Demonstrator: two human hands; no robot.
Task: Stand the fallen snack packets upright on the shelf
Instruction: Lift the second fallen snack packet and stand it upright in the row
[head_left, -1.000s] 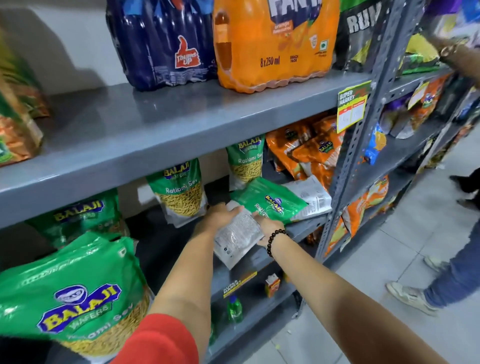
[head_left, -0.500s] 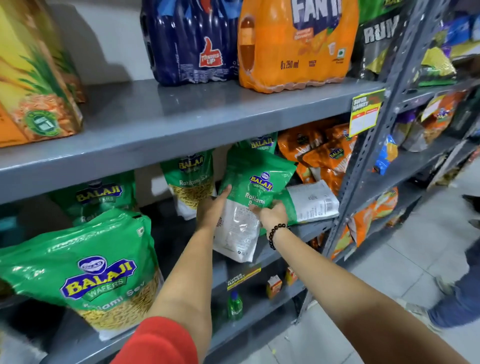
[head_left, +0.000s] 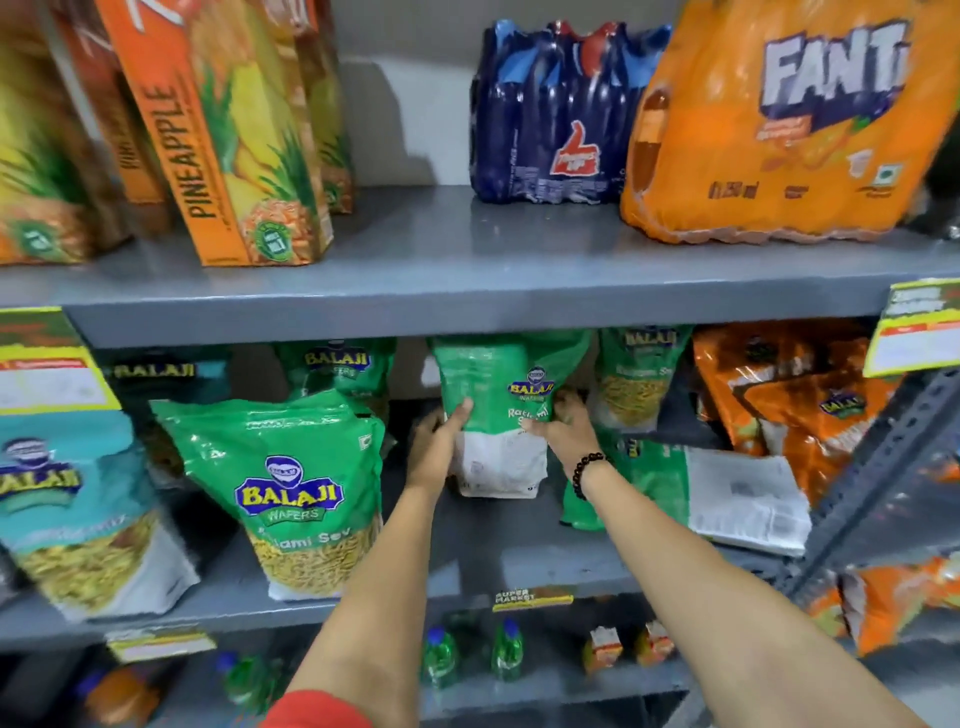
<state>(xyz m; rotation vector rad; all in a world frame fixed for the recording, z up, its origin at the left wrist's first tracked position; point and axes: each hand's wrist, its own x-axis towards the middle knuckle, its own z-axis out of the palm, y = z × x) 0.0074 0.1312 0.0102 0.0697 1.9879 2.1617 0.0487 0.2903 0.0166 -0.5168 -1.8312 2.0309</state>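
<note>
A green Balaji Ratlami Sev packet (head_left: 493, 410) stands upright on the middle grey shelf (head_left: 519, 566), its top under the shelf above. My left hand (head_left: 439, 441) grips its left side and my right hand (head_left: 563, 426), with a black bead bracelet, grips its right side. To the right, another green packet (head_left: 727, 493) lies flat with its white printed back facing up. More green Balaji packets (head_left: 291, 483) stand upright to the left and behind.
Orange snack packets (head_left: 795, 410) fill the right of the shelf, a teal Balaji packet (head_left: 67, 504) the left. Above stand pineapple juice cartons (head_left: 218, 130), a dark blue bottle pack (head_left: 550, 114) and an orange Fanta pack (head_left: 779, 119). Small bottles (head_left: 506, 649) sit below.
The packet held in both hands has gone from lying tilted to standing upright further back on the shelf. The view has swung left and closer to the shelf.
</note>
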